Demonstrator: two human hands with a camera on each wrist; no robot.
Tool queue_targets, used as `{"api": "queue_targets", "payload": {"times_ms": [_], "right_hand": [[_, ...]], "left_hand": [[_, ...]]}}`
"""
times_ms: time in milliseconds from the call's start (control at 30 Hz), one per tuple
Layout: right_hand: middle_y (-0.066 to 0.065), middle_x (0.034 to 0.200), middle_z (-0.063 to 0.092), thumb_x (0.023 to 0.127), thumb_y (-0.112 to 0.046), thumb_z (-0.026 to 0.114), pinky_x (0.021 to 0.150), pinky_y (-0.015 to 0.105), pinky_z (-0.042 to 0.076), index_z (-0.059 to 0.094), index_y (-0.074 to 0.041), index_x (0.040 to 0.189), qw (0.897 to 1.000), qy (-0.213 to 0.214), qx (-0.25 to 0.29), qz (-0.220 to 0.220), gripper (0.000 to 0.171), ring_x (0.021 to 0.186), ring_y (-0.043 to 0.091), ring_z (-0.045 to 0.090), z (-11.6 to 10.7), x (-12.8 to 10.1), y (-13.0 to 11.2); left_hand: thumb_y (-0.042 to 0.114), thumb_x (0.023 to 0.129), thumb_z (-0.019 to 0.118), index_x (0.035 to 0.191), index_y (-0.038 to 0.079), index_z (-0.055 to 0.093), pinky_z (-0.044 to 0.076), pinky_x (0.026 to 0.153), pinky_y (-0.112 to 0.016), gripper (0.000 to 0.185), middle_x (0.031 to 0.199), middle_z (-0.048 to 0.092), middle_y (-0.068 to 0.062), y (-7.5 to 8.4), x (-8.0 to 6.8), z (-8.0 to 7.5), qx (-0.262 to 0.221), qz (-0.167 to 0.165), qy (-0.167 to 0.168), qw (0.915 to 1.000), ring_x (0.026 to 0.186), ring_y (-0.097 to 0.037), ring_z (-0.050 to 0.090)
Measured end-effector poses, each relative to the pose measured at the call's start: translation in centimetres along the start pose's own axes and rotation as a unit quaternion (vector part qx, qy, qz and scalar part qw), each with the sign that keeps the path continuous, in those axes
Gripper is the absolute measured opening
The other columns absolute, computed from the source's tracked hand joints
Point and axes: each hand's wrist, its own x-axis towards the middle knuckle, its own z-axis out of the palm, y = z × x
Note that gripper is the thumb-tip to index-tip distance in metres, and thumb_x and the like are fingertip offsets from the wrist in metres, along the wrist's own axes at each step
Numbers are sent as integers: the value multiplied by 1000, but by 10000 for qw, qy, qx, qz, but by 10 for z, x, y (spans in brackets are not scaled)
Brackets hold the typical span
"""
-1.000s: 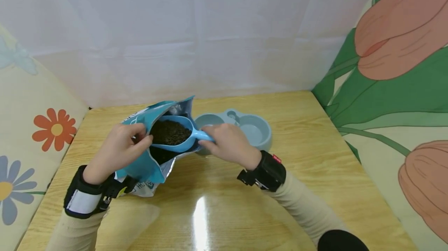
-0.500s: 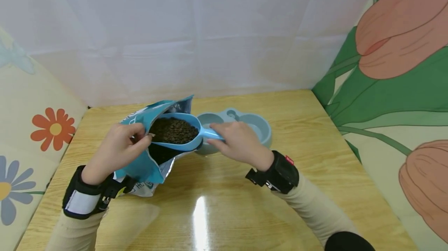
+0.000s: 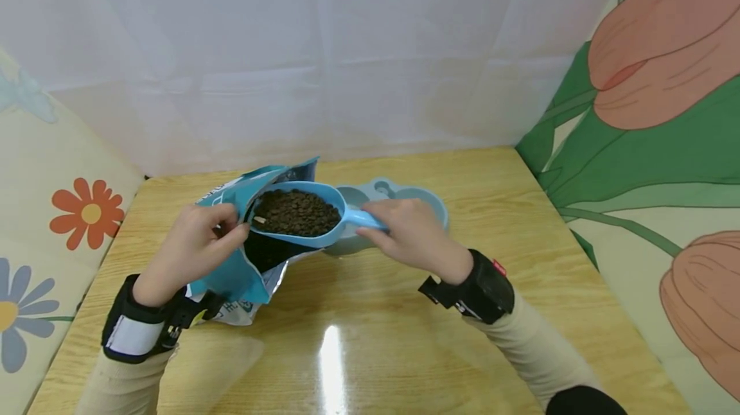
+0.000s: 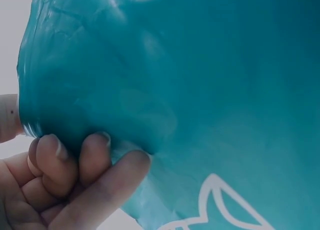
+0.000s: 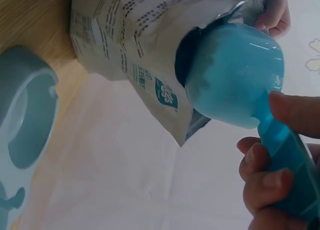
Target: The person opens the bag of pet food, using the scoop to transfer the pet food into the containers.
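Scoop (image 3: 300, 214), full of kibble (image 3: 296, 212), had lifted clear of the bag (image 3: 231, 273) toward the bowl (image 3: 430, 206); right hand (image 3: 413, 235) gripped its handle, left hand (image 3: 193, 245) pinched the bag's rim.

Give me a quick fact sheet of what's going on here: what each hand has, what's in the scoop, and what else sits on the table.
Left hand: pinches the open rim of the teal bag, holding it open
Right hand: grips the handle of the blue scoop
Scoop contents: heaped with dark brown kibble
Scoop position: level, at the bag's mouth
Bag: stands on the wooden table, silver inside
Nearby: a grey-blue double bowl behind the right hand, both wells look empty
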Motion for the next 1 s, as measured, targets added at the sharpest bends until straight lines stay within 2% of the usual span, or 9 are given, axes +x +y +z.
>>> {"api": "queue_targets", "payload": {"times_ms": [167,400,767,867,1000], "right_hand": [[-3,62,49,82,-19,66,48,22,32,62,-3,93,9999,83,16,93,20,49,7,37,-8,-8,3],[2,69,58,81,-20,68,48,23,33,64,1,103,9994,188,-92,268,30,50,8,41,-13,-15,7],[1,64,53,81,-19,67,46,23,31,64,1,100,9976,524,-23,457,28,47,6,34,-23,-30,21],[2,65,55,80,-18,68,47,23,32,64,2,102,9967,613,-53,537,30,47,6,35,-25,-36,26],[7,72,62,78,-15,69,49,25,35,64,3,103,9948,725,-116,703,31,50,8,43,-29,-45,33]], "left_hand": [[-5,74,59,58,15,43,28,42,-20,30,53,34,12,0,-1,0,7,27,4,10000,46,-2,31],[-5,74,60,59,14,44,29,42,-20,30,53,36,11,-2,-1,-1,24,20,33,10000,46,-3,32],[-4,74,61,59,13,45,29,41,-21,28,53,37,11,0,-1,-1,49,-76,-53,9999,47,-5,34],[-4,74,61,60,13,46,30,41,-21,27,54,37,10,1,-1,-1,34,-97,-69,9999,47,-5,35],[-5,74,61,60,12,46,30,41,-21,27,54,38,10,1,-1,-1,11,-108,-60,9999,47,-5,35]]}}
